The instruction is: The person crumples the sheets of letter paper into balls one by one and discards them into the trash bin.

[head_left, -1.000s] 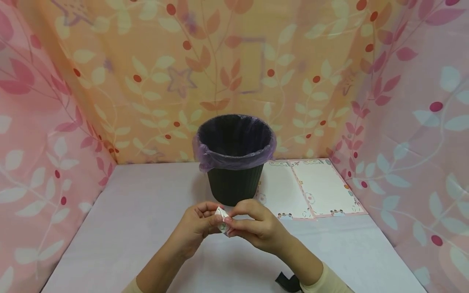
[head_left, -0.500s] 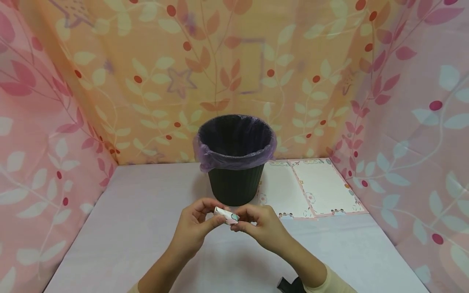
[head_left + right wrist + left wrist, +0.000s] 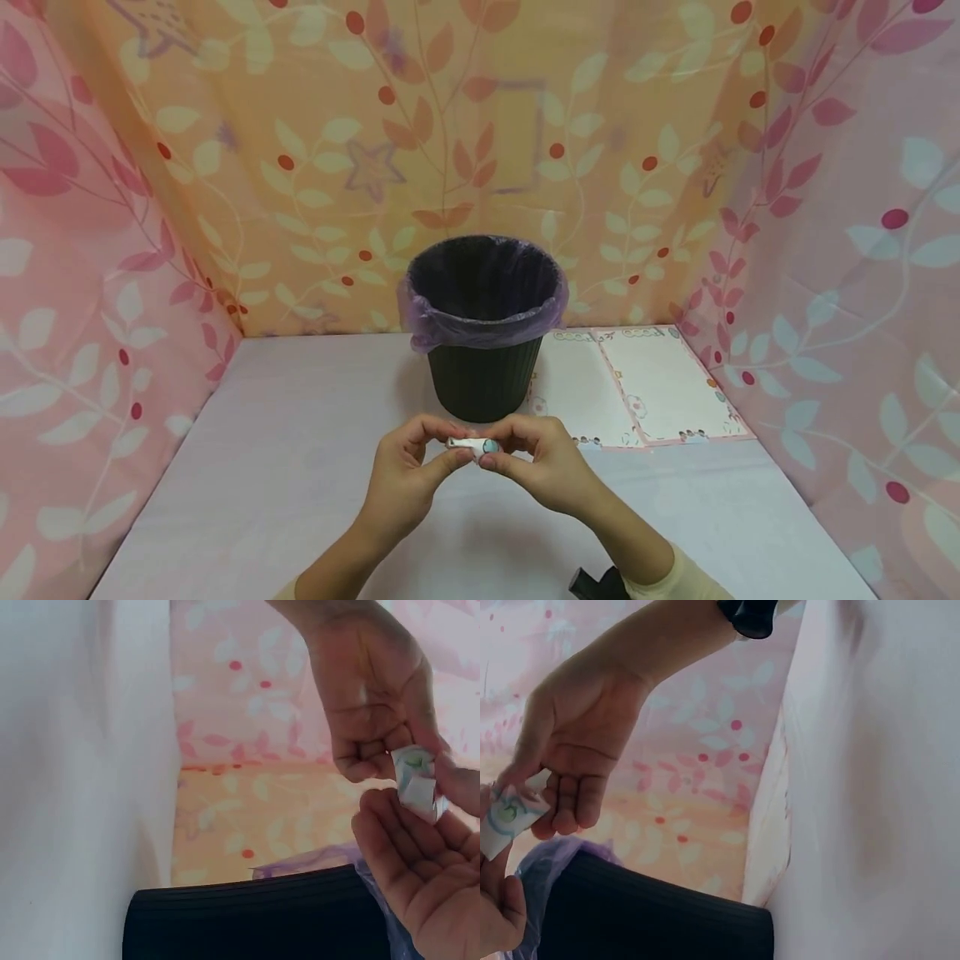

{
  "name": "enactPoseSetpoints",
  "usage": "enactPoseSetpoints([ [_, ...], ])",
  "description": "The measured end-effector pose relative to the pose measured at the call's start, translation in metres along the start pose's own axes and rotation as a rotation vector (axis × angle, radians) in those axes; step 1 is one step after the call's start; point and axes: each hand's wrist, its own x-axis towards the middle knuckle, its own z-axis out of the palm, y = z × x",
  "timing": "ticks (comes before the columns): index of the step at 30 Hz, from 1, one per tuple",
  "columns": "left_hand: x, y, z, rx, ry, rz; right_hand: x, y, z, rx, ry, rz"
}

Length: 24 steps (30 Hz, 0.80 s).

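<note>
A small folded piece of white printed paper (image 3: 471, 446) is held up over the near part of the table, in front of the bin. My left hand (image 3: 402, 473) pinches its left end between thumb and fingers. From the other side my right hand (image 3: 549, 468) pinches the right end. A green and blue print shows on the folded paper (image 3: 508, 815) in the left wrist view. In the right wrist view the paper (image 3: 417, 784) looks folded into a compact packet, partly covered by a thumb.
A dark bin (image 3: 483, 379) lined with a purple bag (image 3: 487, 332) stands just beyond the hands. Two sheets with decorated borders, one of them a right-hand sheet (image 3: 667, 383), lie right of it. Patterned curtains (image 3: 315, 167) enclose the table (image 3: 285, 417). A black strap (image 3: 598, 583) is by the right wrist.
The folded paper has turned from a slanted, nearly upright position to lying level between the hands. Both hands have shifted their fingers on it and keep hold of it.
</note>
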Motion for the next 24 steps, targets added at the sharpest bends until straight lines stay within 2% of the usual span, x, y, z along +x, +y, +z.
enactPoseSetpoints([
  [5, -0.003, 0.002, 0.007, -0.035, 0.057, 0.035, -0.003, 0.001, 0.008, -0.096, 0.096, -0.068],
  [11, -0.004, 0.001, 0.007, -0.065, 0.061, 0.119, -0.003, 0.001, 0.012, -0.123, 0.174, -0.137],
  [17, 0.001, -0.007, 0.001, 0.054, 0.027, 0.163, -0.001, 0.005, 0.006, -0.067, 0.183, -0.070],
  [19, 0.001, -0.010, 0.001, 0.094, 0.033, 0.209, -0.002, 0.007, 0.006, -0.040, 0.194, -0.042],
  [24, 0.001, -0.013, 0.006, 0.132, 0.121, 0.319, -0.002, 0.006, 0.014, 0.029, 0.222, -0.030],
])
